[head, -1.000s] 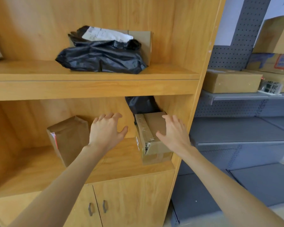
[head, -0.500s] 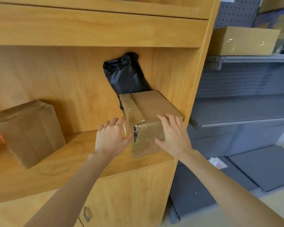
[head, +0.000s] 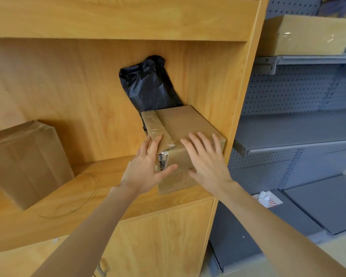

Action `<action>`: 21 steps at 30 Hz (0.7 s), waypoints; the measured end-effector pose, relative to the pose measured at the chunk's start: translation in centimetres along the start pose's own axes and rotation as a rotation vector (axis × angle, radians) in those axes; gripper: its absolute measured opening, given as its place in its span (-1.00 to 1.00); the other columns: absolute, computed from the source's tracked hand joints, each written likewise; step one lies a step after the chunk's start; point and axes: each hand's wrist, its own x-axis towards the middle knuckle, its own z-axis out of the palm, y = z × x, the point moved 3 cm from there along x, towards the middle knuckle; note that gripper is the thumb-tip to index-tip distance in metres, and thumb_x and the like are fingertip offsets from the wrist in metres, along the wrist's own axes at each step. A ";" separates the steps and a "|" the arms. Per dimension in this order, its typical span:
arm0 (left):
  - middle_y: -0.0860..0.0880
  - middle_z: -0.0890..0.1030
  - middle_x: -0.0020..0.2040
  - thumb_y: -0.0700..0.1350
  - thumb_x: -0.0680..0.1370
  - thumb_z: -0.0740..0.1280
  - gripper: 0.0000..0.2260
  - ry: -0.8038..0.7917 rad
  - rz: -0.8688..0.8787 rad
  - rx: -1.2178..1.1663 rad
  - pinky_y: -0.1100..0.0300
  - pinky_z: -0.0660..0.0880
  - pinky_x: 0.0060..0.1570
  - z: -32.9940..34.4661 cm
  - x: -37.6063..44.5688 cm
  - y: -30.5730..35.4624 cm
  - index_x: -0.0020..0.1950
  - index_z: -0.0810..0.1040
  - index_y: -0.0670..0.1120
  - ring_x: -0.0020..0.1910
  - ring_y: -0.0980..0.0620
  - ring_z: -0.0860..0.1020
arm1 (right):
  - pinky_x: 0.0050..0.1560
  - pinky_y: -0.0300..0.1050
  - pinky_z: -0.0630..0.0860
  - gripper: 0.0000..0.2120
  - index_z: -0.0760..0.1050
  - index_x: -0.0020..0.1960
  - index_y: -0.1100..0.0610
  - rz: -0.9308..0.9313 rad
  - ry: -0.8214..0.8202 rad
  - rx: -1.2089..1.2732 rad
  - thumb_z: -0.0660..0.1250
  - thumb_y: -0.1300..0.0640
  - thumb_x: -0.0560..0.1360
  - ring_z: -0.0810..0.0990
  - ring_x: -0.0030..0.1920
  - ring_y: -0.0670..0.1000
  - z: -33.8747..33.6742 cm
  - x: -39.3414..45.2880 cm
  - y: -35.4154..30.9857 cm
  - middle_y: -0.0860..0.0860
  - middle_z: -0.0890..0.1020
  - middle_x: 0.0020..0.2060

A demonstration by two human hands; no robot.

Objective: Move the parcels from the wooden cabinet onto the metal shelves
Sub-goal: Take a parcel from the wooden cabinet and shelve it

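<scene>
A taped brown cardboard box (head: 185, 122) sits at the right end of the wooden cabinet's (head: 84, 188) middle shelf. My left hand (head: 146, 168) touches its near left corner, fingers straight on the taped top and thumb across the front. My right hand (head: 206, 158) lies on the box's top right part with fingers spread and straight. Behind the box a black plastic parcel (head: 148, 84) leans against the cabinet's back. Another brown box (head: 26, 160) stands at the shelf's left. The grey metal shelves (head: 300, 134) are to the right.
A cardboard box (head: 306, 35) rests on the upper metal shelf. The cabinet's side panel (head: 246, 92) stands between the box and the metal shelves. Lower cabinet doors with handles (head: 102, 268) are below. A white label (head: 268, 198) lies on the bottom metal shelf.
Both hands have moved forward from beside the box onto it. The view has dropped and closed in, so the upper cabinet shelf with its black bag is out of sight.
</scene>
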 end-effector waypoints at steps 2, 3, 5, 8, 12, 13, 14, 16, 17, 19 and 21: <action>-0.04 0.04 0.55 0.33 0.46 0.24 -0.20 0.001 0.009 0.002 -0.01 0.46 0.16 -0.6 -0.3 0.4 0.55 -0.06 0.10 0.33 -0.12 0.42 | 0.27 0.32 0.39 -0.03 0.38 0.34 0.14 -0.015 -0.001 0.007 0.67 -0.05 0.01 0.51 0.27 0.20 -0.6 -0.2 0.2 0.15 0.54 0.25; -0.04 0.04 0.55 0.32 0.46 0.26 -0.20 0.004 0.014 -0.008 -0.01 0.46 0.15 -1.1 -0.4 0.7 0.55 -0.06 0.11 0.34 -0.12 0.41 | 0.26 0.31 0.39 -0.03 0.35 0.33 0.13 -0.018 0.000 0.018 0.67 -0.06 0.02 0.51 0.27 0.19 -1.1 -0.2 0.3 0.14 0.55 0.25; -0.02 0.03 0.54 0.33 0.43 0.27 -0.18 0.003 0.026 -0.034 0.00 0.48 0.13 -2.6 -0.9 1.6 0.55 -0.05 0.12 0.31 -0.11 0.44 | 0.25 0.29 0.40 -0.04 0.33 0.32 0.12 -0.014 0.005 0.053 0.65 -0.07 0.03 0.51 0.26 0.18 -2.5 -0.3 0.5 0.12 0.55 0.24; 0.02 0.00 0.54 0.45 0.28 0.27 -0.03 -0.035 0.063 -0.008 0.01 0.53 0.06 -5.1 -2.0 2.6 0.54 -0.09 0.16 0.28 -0.08 0.46 | 0.25 0.27 0.40 -0.06 0.34 0.32 0.12 -0.006 0.003 0.101 0.63 -0.08 0.05 0.51 0.26 0.16 -5.0 -0.6 1.0 0.11 0.55 0.24; 0.04 -0.14 0.54 0.38 0.20 0.45 0.12 -0.138 0.087 0.126 -0.01 0.50 0.15 -8.1 -3.3 3.6 0.52 -0.21 0.20 0.42 -0.09 0.30 | 0.25 0.26 0.40 -0.10 0.36 0.32 0.12 -0.061 -0.021 0.137 0.61 -0.07 0.06 0.51 0.26 0.16 -8.6 -0.9 1.5 0.10 0.55 0.24; 0.02 -0.16 0.55 0.32 0.22 0.49 0.12 -0.138 0.091 0.175 -0.01 0.46 0.20 -9.0 -3.6 3.9 0.52 -0.21 0.19 0.45 -0.09 0.25 | 0.25 0.26 0.41 -0.10 0.36 0.32 0.12 -0.075 -0.026 0.151 0.60 -0.07 0.06 0.51 0.26 0.16 -9.6 -1.0 1.5 0.10 0.54 0.25; 0.00 -0.16 0.55 0.27 0.25 0.51 0.11 -0.124 0.095 0.223 0.00 0.41 0.26 -9.9 -3.9 4.3 0.53 -0.20 0.17 0.47 -0.10 0.21 | 0.25 0.26 0.41 -0.10 0.36 0.33 0.12 -0.090 -0.030 0.168 0.60 -0.07 0.07 0.51 0.25 0.16 -10.7 -1.0 1.4 0.10 0.54 0.25; -0.05 -0.07 0.56 0.20 0.27 0.53 0.06 -0.056 0.117 0.280 0.00 0.33 0.32 -11.8 -4.8 5.1 0.52 -0.15 0.15 0.47 -0.11 0.20 | 0.25 0.25 0.41 -0.10 0.35 0.34 0.12 -0.123 -0.033 0.202 0.58 -0.09 0.08 0.51 0.25 0.16 -12.9 -1.1 1.2 0.10 0.53 0.25; -0.07 0.00 0.55 0.18 0.27 0.54 0.04 -0.018 0.140 0.291 -0.01 0.33 0.32 -12.7 -5.2 5.6 0.50 -0.11 0.13 0.46 -0.13 0.22 | 0.24 0.25 0.41 -0.10 0.34 0.34 0.12 -0.138 -0.035 0.217 0.58 -0.09 0.08 0.51 0.25 0.15 -14.0 -1.1 1.1 0.10 0.53 0.26; -0.08 0.18 0.52 0.15 0.23 0.57 -0.01 0.039 0.184 0.287 -0.06 0.36 0.31 -14.7 -6.2 6.6 0.46 0.01 0.08 0.44 -0.14 0.28 | 0.23 0.24 0.42 -0.10 0.35 0.35 0.12 -0.165 -0.044 0.253 0.57 -0.12 0.09 0.51 0.26 0.15 -16.4 -1.2 0.8 0.09 0.53 0.26; -0.08 0.31 0.47 0.12 0.21 0.59 -0.05 0.075 0.210 0.274 -0.09 0.40 0.28 -16.6 -7.3 7.6 0.44 0.10 0.03 0.42 -0.13 0.31 | 0.23 0.20 0.43 -0.11 0.36 0.36 0.12 -0.176 -0.064 0.288 0.54 -0.14 0.12 0.51 0.26 0.13 -18.6 -1.5 0.5 0.07 0.52 0.26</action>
